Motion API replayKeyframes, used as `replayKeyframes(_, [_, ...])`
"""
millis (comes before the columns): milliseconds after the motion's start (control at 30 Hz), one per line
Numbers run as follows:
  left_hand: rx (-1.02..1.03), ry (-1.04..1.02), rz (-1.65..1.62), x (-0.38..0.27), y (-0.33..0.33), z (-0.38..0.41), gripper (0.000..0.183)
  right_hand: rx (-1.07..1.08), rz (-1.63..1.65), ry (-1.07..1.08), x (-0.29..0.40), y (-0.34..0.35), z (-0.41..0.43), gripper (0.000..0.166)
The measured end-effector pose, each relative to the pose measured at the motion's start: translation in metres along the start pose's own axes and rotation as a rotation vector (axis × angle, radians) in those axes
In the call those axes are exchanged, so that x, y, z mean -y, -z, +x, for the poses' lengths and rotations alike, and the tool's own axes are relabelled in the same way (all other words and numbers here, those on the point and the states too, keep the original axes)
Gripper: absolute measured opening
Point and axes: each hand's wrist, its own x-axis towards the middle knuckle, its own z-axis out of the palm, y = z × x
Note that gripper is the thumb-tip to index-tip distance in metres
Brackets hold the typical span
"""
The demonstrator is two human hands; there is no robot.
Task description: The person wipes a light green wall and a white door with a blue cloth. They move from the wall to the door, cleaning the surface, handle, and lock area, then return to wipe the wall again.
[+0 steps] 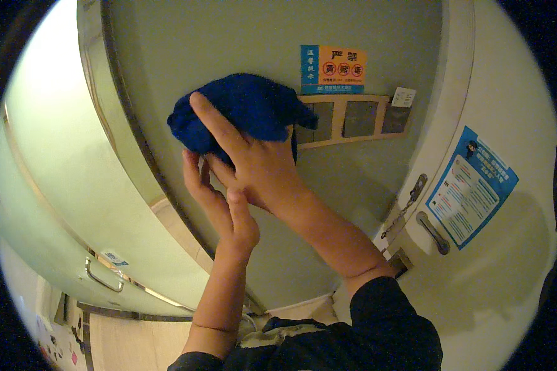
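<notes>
A crumpled dark blue cloth [255, 106] is bunched up in front of a grey-green wall [204, 41]. My right hand [260, 167] grips it from below, with the index finger stretched along its near face; some of the other fingers are hidden. Below and to the left is my left hand [227, 218], its thumb and fingers spread beside the right hand. Its fingertips reach the cloth's lower edge, but whether they touch it I cannot tell.
A switch panel [336, 118] with a card and an orange notice [342, 69] are on the wall. At right, a white door [496, 278] has a handle [432, 233], a door chain [401, 213] and a blue poster [472, 188]. A frosted glass door [74, 185] with a metal handle [101, 277] stands left.
</notes>
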Motion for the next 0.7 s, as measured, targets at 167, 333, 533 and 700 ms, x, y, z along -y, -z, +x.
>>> replayKeyframes(167, [0.021,0.058,0.136,0.005,0.016,-0.016,0.068,0.087,-0.341,0.021,0.009,-0.025,-0.033,0.065])
replayKeyframes(333, [0.034,0.099,0.262,0.008,0.031,-0.041,0.056,0.164,-0.097,0.092,-0.009,-0.041,-0.088,0.064])
replayKeyframes(533, [0.021,0.121,0.198,0.01,0.029,-0.044,0.05,0.14,-0.068,0.188,-0.037,-0.04,-0.086,0.059])
replayKeyframes(700, [0.235,-0.006,0.188,0.001,0.021,-0.04,0.052,-0.18,-0.11,-0.281,-0.067,-0.02,-0.108,0.066])
